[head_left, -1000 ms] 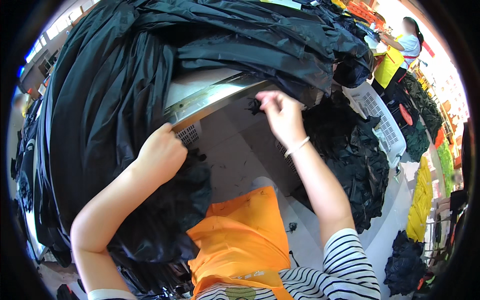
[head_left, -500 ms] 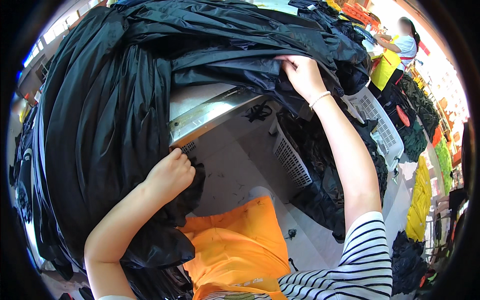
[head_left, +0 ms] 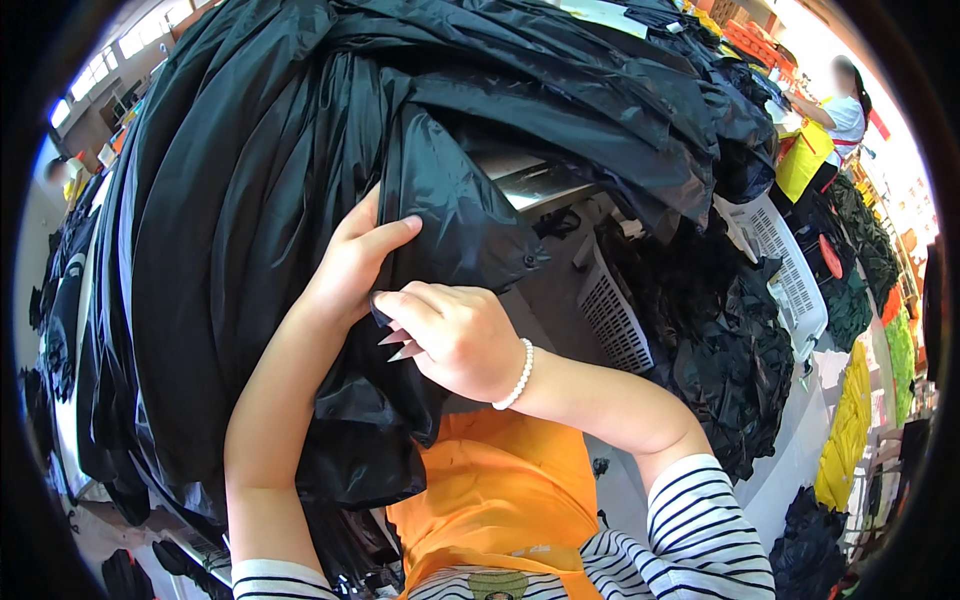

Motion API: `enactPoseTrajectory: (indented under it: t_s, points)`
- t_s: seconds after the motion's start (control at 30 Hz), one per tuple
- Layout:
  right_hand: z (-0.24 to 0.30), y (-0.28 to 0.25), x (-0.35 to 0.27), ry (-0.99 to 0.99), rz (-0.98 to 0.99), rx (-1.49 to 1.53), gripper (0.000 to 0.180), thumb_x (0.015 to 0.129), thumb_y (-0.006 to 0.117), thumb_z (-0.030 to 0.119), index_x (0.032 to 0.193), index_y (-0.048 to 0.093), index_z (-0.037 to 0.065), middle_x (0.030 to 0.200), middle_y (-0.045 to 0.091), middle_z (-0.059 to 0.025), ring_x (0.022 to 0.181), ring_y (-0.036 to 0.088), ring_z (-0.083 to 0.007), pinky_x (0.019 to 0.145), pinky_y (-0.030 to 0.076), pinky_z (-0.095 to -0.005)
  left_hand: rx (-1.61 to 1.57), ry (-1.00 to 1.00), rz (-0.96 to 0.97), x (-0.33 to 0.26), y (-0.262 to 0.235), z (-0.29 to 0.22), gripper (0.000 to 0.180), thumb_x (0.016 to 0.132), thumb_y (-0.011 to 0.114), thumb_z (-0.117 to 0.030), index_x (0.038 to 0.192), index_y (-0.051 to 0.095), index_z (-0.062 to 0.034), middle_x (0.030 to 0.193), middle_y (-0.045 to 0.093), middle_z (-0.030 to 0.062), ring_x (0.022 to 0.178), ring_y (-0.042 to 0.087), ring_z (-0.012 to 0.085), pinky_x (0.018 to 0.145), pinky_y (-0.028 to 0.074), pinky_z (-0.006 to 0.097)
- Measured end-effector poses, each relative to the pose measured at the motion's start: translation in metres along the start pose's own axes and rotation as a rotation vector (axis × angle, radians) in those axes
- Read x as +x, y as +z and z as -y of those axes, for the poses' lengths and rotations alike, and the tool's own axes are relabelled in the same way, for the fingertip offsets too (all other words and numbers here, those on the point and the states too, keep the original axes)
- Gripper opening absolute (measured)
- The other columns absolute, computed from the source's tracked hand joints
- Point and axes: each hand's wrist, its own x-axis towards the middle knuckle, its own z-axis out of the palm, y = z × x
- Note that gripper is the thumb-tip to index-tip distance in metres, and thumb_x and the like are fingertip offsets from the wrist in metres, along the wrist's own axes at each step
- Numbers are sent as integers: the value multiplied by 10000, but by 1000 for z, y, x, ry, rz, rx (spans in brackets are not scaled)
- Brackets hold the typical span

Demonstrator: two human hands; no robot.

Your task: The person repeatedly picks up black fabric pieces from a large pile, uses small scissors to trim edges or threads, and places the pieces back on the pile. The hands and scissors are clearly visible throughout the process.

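Note:
A big heap of glossy black fabric [head_left: 230,190] hangs in long folds over a metal-edged table [head_left: 540,185]. My left hand [head_left: 355,255] grips a fold of it, thumb on top and fingers hidden behind the cloth. Just below, my right hand [head_left: 450,330] is closed, pinching a small dark edge of the fabric at its fingertips. Two short pointed blades of thread snips [head_left: 403,345] stick out under its fingers; their handle is hidden in the palm. A loose black flap [head_left: 460,210] lies beyond both hands.
White plastic baskets [head_left: 615,320] with black cloth [head_left: 715,350] stand on the floor to the right. Yellow fabric [head_left: 843,430] lies farther right. A person [head_left: 845,115] handles yellow cloth at the far right. My orange apron [head_left: 500,480] is below the hands.
My right hand has come from the far fabric edge back and left, beside my left hand. My left hand has risen along the cloth. Snip blades now show, and a flap covers part of the table edge.

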Motion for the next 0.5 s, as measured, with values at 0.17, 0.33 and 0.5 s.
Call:
enactPoseTrajectory:
  t_s: [0.17, 0.33, 0.5]
  points:
    - [4, -19, -32, 4, -184, 74, 447, 661, 687, -96, 1068, 670, 87, 1019, 652, -50, 744, 673, -194, 602, 556, -267, -47, 21, -29, -6, -4, 0, 577, 827, 442, 63, 1402, 436, 8, 1204, 622, 111, 1047, 617, 176, 932, 490, 293]
    - [-38, -50, -51, 405, -383, 44, 451, 741, 719, -104, 1157, 653, 53, 1203, 585, -93, 748, 600, -90, 605, 493, -209, -106, -25, 5, -5, -4, -1, 561, 831, 405, 63, 1387, 444, 6, 1119, 645, 101, 948, 645, 166, 860, 529, 291]
    - [-64, -56, -39, 339, -423, 127, 205, 811, 669, -77, 997, 683, 7, 1001, 666, -70, 641, 543, -78, 612, 464, -212, 64, 24, -137, -7, 8, -5, 577, 900, 509, -82, 1437, 349, 56, 1238, 591, 197, 1101, 608, 258, 973, 468, 340]
